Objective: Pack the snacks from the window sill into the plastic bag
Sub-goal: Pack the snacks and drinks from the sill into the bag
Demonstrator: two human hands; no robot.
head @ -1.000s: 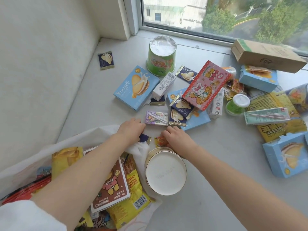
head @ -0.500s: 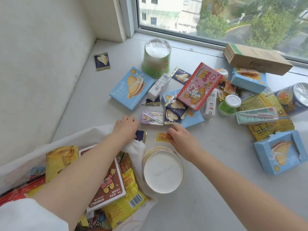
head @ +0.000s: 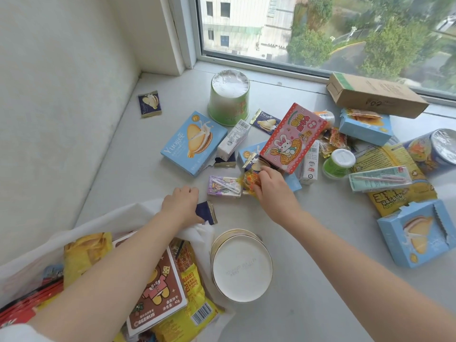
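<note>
Right hand (head: 267,187) has moved from beside the round tin (head: 241,266) toward the pink box (head: 293,138), now pinching an orange sachet (head: 249,181) ready for bagging, while left hand (head: 182,203) still grips the bag (head: 138,213) rim and a navy packet (head: 206,213).

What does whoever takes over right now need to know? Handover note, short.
Left hand: holds the plastic bag rim plus a dark blue sachet.
Right hand: fingers pinch an orange sachet beside the purple pack.
Done: yellow packets and a brown bear biscuit box lie in the bag.
Left: blue Yuogee box, pink rabbit box, green cup, white round tub and the pile at right remain on the sill.
</note>
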